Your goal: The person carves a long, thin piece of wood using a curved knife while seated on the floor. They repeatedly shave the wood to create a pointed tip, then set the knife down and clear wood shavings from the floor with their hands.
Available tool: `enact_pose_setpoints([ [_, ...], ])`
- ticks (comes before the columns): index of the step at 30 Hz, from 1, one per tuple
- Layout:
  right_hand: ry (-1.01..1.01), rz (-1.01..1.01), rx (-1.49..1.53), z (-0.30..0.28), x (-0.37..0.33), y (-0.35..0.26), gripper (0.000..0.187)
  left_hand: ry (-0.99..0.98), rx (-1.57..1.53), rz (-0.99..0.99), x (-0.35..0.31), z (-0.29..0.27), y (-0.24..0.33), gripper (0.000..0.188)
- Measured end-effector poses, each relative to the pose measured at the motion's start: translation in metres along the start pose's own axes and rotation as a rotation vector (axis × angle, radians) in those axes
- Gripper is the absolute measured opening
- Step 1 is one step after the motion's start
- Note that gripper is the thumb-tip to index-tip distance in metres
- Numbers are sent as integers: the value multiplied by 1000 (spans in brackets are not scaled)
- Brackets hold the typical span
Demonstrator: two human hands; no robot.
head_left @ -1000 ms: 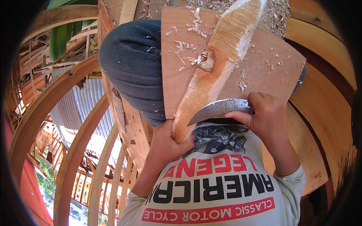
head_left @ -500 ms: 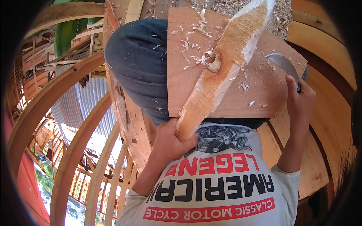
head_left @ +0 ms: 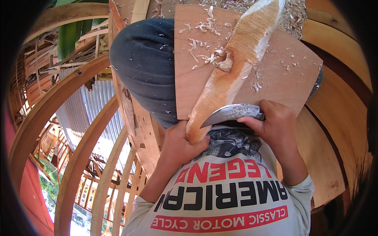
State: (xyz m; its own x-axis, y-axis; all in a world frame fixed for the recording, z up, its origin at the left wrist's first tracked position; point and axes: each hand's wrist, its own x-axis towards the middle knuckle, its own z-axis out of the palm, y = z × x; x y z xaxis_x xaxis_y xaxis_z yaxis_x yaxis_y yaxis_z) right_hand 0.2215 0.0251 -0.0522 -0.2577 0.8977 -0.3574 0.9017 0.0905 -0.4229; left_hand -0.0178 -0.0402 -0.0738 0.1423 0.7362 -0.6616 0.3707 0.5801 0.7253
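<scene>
A long, rough-hewn piece of wood [head_left: 214, 92] lies slantwise across a flat wooden board [head_left: 275, 84] on my lap. It has a knot hole near its middle and pale carved edges. My left hand [head_left: 179, 143] is wrapped round its near end. In my right hand [head_left: 275, 120] is a knife with a curved blade [head_left: 232, 114], its handle hidden in my fist. The blade points left, its tip over the wood's near end just above my left fingers; whether it touches the wood I cannot tell.
Curled wood shavings [head_left: 212, 55] are scattered on the board, with a thicker pile [head_left: 293, 19] at the far right. Curved timber ribs [head_left: 82, 157] rise on the left, and wide curved planks [head_left: 334, 118] on the right. Corrugated metal sheets [head_left: 94, 102] show beyond the ribs.
My right hand has swung the knife inward and down from the board's right side to the wood's near end. My left hand still grips the wood.
</scene>
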Motion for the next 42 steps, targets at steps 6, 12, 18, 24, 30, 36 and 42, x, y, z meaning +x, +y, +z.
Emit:
enact_pose_setpoints([
  [6,54,-38,-69,-3,9,5,56,31,18,29,0,1,-3,44],
  [12,199,171,-334,-23,25,47,61,46,59,36,0,1,-4,40],
  [18,137,310,-51,-46,14,48,57,36,61,22,2,1,-5,38],
  [24,-35,35,-14,-4,-2,-5,58,16,20,-22,1,-1,4,39],
  [30,19,-36,-82,-2,3,3,60,13,7,-17,2,0,5,41],
  [36,84,-27,-79,2,10,7,62,26,-22,10,1,2,0,42],
  [42,120,-48,-150,-1,14,7,62,-44,18,-47,-1,-2,2,43],
])
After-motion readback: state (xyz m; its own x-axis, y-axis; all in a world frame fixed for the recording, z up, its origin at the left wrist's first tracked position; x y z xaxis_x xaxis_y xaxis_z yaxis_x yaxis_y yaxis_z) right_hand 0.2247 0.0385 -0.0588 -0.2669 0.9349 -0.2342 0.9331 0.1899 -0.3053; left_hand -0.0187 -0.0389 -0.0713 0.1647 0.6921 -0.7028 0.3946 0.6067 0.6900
